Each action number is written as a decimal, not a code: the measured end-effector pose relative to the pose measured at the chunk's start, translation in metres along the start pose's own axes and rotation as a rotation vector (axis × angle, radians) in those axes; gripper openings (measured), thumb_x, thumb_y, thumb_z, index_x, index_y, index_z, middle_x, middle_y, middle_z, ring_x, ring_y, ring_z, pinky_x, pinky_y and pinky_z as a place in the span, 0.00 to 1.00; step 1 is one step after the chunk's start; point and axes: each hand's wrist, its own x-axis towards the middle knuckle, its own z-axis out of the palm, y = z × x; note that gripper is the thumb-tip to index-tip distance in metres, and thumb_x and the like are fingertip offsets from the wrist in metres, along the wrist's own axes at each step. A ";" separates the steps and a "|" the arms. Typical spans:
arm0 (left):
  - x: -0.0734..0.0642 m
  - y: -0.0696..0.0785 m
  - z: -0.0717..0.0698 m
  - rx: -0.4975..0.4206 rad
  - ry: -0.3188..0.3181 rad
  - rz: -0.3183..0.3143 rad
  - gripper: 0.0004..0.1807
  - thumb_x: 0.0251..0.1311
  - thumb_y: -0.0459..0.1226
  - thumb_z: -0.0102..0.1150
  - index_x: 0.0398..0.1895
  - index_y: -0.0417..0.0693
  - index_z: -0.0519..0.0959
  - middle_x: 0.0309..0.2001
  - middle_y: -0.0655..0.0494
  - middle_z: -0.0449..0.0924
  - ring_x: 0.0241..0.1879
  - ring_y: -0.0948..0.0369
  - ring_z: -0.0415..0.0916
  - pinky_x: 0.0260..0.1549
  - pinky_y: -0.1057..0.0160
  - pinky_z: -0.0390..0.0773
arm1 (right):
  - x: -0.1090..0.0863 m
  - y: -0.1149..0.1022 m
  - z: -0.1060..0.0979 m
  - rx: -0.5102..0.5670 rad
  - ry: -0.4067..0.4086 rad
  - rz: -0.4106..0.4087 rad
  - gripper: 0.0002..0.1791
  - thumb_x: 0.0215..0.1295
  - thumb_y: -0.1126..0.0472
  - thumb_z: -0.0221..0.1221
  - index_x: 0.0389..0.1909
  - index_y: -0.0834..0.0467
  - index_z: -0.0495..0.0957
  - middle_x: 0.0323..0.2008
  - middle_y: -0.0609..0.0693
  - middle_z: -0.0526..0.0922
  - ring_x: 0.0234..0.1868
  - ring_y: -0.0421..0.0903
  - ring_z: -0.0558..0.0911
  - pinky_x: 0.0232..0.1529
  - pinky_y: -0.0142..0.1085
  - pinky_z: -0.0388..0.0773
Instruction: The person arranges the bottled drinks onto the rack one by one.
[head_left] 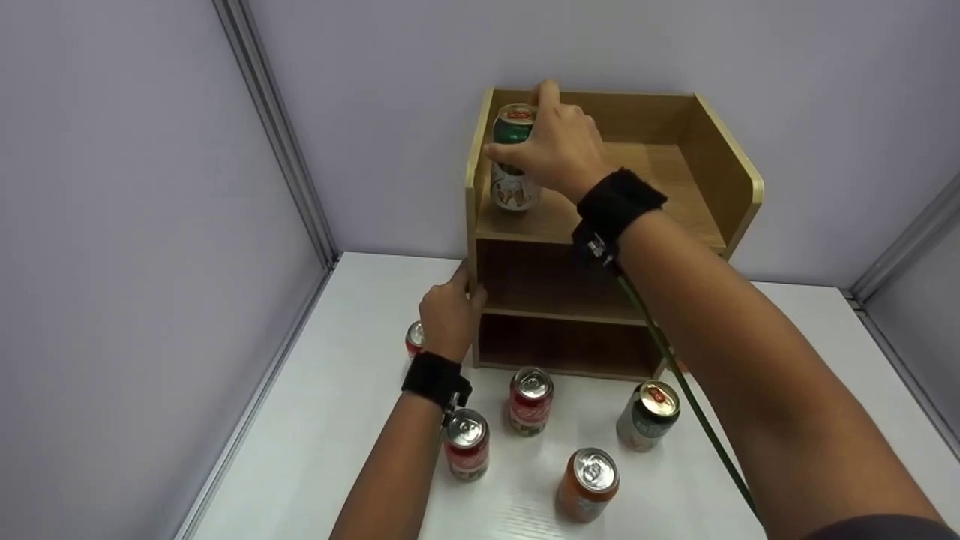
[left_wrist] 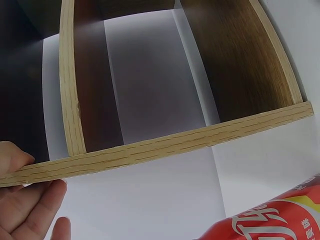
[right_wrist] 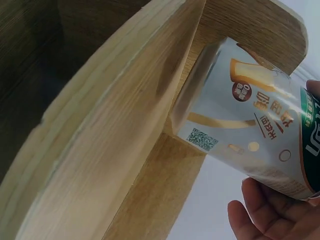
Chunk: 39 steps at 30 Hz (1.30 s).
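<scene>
A green-and-white drink can (head_left: 514,191) stands upright at the left end of the top level of a wooden shelf unit (head_left: 652,157). My right hand (head_left: 561,142) holds it near its upper part, thumb on the near side and fingers behind. In the right wrist view, the bottom of the can (right_wrist: 235,120) is right at the board, and fingertips lie along its green end. Lower down, my left hand (head_left: 448,315) grips the front edge of the unit's left side panel. The left wrist view shows thumb and fingers on either side of that panel edge (left_wrist: 150,152).
In front of the unit, two red cans (head_left: 531,401) (head_left: 467,446), an orange can (head_left: 587,487) and a dark green can (head_left: 646,420) stand on the white table (head_left: 330,322). Another red can (head_left: 414,337) is partly hidden by my left hand. Pale walls enclose the table.
</scene>
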 end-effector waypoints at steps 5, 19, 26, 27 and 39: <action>0.000 0.001 0.001 0.011 0.014 0.015 0.09 0.56 0.36 0.64 0.40 0.43 0.82 0.18 0.53 0.78 0.14 0.61 0.67 0.15 0.56 0.72 | 0.003 0.001 0.001 0.015 -0.022 0.014 0.51 0.49 0.29 0.63 0.67 0.53 0.55 0.47 0.54 0.78 0.40 0.47 0.80 0.38 0.37 0.78; -0.002 0.002 0.003 0.005 0.063 0.047 0.05 0.55 0.34 0.64 0.33 0.44 0.80 0.20 0.53 0.80 0.15 0.59 0.73 0.15 0.56 0.74 | 0.004 0.001 0.004 0.039 -0.048 0.004 0.52 0.50 0.29 0.62 0.68 0.53 0.54 0.47 0.54 0.77 0.40 0.46 0.80 0.37 0.37 0.77; 0.000 0.006 0.004 0.012 0.052 0.050 0.06 0.55 0.36 0.64 0.33 0.44 0.79 0.19 0.53 0.79 0.15 0.58 0.72 0.17 0.55 0.74 | 0.002 0.004 0.002 0.031 -0.038 0.023 0.51 0.51 0.30 0.62 0.68 0.52 0.54 0.51 0.55 0.76 0.44 0.47 0.80 0.40 0.37 0.78; -0.001 0.006 0.004 0.010 0.050 0.045 0.06 0.55 0.36 0.64 0.33 0.44 0.79 0.19 0.53 0.80 0.15 0.58 0.73 0.17 0.55 0.74 | 0.002 0.004 0.003 0.030 -0.038 0.027 0.51 0.51 0.30 0.62 0.68 0.52 0.54 0.51 0.55 0.76 0.44 0.47 0.80 0.40 0.37 0.78; -0.003 0.000 0.003 0.018 0.062 0.028 0.06 0.53 0.35 0.65 0.34 0.44 0.80 0.19 0.53 0.80 0.15 0.58 0.73 0.17 0.54 0.74 | 0.002 0.004 0.010 0.032 -0.015 0.002 0.51 0.51 0.30 0.63 0.68 0.53 0.56 0.50 0.55 0.77 0.43 0.47 0.80 0.39 0.37 0.78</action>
